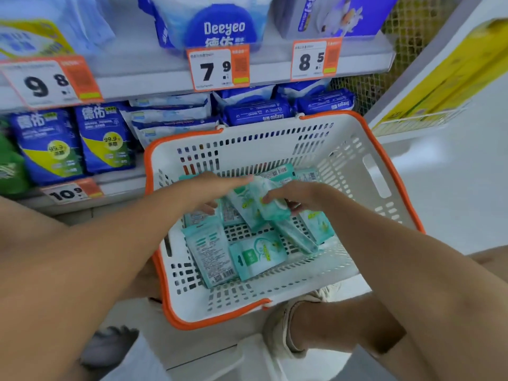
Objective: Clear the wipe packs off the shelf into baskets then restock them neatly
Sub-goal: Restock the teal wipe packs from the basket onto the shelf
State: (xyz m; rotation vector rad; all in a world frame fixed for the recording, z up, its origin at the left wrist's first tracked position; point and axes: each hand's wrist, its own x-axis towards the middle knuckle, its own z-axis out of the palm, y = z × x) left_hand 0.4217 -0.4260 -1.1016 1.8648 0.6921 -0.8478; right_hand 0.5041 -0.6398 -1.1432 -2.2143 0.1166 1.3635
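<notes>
A white basket with an orange rim [384,171] sits in front of the shelf and holds several teal wipe packs [255,255]. Both my hands reach into it. My left hand [217,188] lies over a bunch of teal packs [247,202] with its fingers stretched across the top and its thumb under them. My right hand [297,195] grips the same bunch from the right, fingers curled over a pack. Loose packs lie flat on the basket floor below the hands.
Blue wipe packs [104,138] fill the shelf behind the basket, with orange price tags [218,68] on the shelf edges. More blue packs [255,112] are stacked right behind the basket's rim. A white wall unit with yellow boxes [439,78] stands at right. My shoe [283,325] is below the basket.
</notes>
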